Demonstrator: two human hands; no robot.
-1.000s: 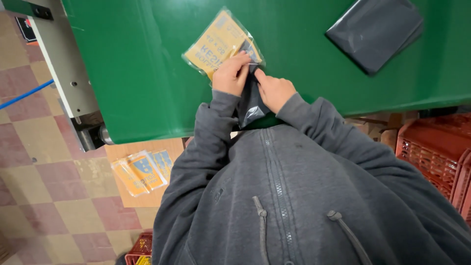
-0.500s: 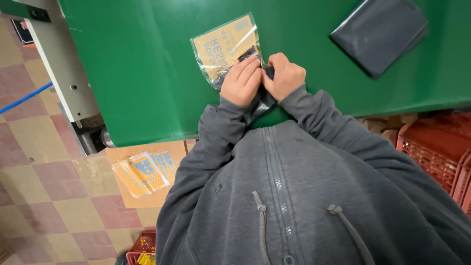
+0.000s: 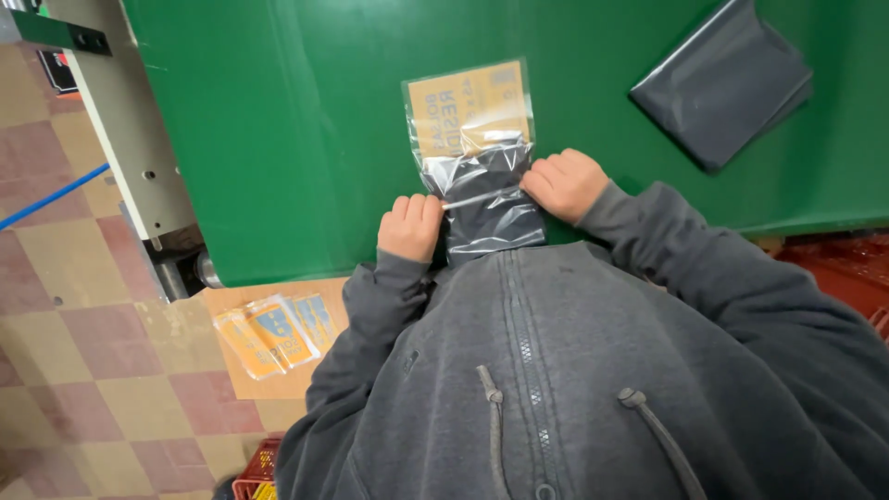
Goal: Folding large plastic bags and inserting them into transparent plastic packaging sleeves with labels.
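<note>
A glossy, crinkled clear pouch [image 3: 474, 157] lies flat on the smooth green table [image 3: 278, 139], a yellow card in its upper half and folded dark grey plastic in its lower. The left hand [image 3: 411, 227] and right hand [image 3: 565, 183] curl shut, pinching its two side edges. Another grey bag [image 3: 727, 83] lies well apart; yellow packets [image 3: 269, 333] rest on cardboard [image 3: 278, 380] over a checkered tile floor [image 3: 74, 352].

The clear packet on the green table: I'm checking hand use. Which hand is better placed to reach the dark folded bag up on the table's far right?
Probably the right hand: it grips the clear packet's right edge, nearer the dark folded bag.
</note>
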